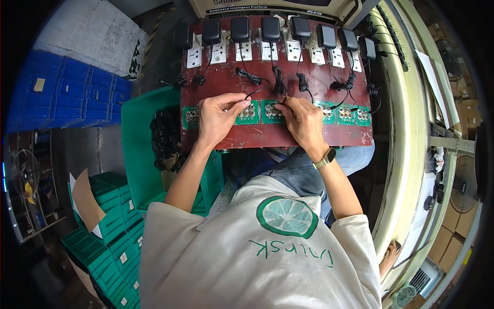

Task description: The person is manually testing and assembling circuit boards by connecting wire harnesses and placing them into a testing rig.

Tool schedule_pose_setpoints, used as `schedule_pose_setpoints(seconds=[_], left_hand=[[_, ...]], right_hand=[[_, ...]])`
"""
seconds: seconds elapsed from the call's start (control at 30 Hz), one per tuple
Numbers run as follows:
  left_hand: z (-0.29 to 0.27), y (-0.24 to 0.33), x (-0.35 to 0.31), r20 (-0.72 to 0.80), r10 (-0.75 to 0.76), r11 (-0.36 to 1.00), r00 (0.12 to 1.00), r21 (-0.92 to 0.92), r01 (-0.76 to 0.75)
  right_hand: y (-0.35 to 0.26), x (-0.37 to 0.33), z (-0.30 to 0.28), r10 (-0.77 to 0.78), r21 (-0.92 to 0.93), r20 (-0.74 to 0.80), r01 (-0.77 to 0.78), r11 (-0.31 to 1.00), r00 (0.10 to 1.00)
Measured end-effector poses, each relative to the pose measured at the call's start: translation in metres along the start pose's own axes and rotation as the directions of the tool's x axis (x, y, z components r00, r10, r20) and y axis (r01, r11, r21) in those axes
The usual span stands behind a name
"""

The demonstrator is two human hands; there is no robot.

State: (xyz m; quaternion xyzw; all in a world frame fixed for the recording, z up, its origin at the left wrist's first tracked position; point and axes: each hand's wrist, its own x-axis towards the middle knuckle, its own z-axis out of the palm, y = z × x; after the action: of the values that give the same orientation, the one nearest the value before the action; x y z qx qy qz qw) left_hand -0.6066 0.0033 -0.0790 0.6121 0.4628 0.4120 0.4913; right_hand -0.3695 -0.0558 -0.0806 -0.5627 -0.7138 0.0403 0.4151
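Note:
My left hand (218, 118) is closed in a pinch on a thin black cable (253, 93), above the left part of a row of green circuit boards. My right hand (304, 122) is also closed, its fingertips at a green board (269, 114) with round metal sockets. What those fingertips hold is hidden behind them. A bundled black cable (278, 80) hangs down just above that hand. Another green board (248, 114) lies beside my left fingertips. Black power adapters (240, 30) stand plugged into white socket strips (268, 52) along the far side of the dark red board (226, 138).
Several more bundled cables (303, 81) lie on the red board. To the left stands a green bin (135, 129) holding black items (163, 134), with stacked green crates (113, 221) nearer me. Blue bins (72, 90) line the far left. A pale ledge (399, 129) runs along the right.

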Motion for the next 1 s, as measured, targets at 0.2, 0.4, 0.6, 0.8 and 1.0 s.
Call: schedule_pose_setpoints(seconds=[0.2, 0.4, 0.6, 0.8, 1.0], left_hand=[[0.007, -0.002, -0.004, 0.007, 0.213, 0.958, 0.977, 0.194, -0.210], [0.016, 0.011, -0.009, 0.014, 0.366, 0.845, 0.931, 0.414, -0.338], [0.012, 0.003, -0.011, -0.034, 0.377, 0.861, 0.925, 0.380, -0.337], [0.013, -0.002, -0.007, -0.031, 0.353, 0.890, 0.935, 0.319, -0.326], [0.017, 0.009, -0.007, 0.037, 0.441, 0.823, 0.897, 0.383, -0.420]], right_hand=[[0.007, -0.004, 0.006, 0.012, 0.068, 0.035, -0.014, 0.998, 0.999], [0.005, -0.006, 0.005, 0.075, 0.100, 0.018, -0.077, 0.992, 0.997], [0.003, -0.006, 0.006, 0.080, 0.106, 0.012, -0.081, 0.991, 0.997], [0.004, -0.011, 0.007, 0.125, 0.102, 0.019, -0.127, 0.987, 0.992], [0.005, -0.011, 0.008, 0.114, 0.106, -0.001, -0.113, 0.988, 0.994]])
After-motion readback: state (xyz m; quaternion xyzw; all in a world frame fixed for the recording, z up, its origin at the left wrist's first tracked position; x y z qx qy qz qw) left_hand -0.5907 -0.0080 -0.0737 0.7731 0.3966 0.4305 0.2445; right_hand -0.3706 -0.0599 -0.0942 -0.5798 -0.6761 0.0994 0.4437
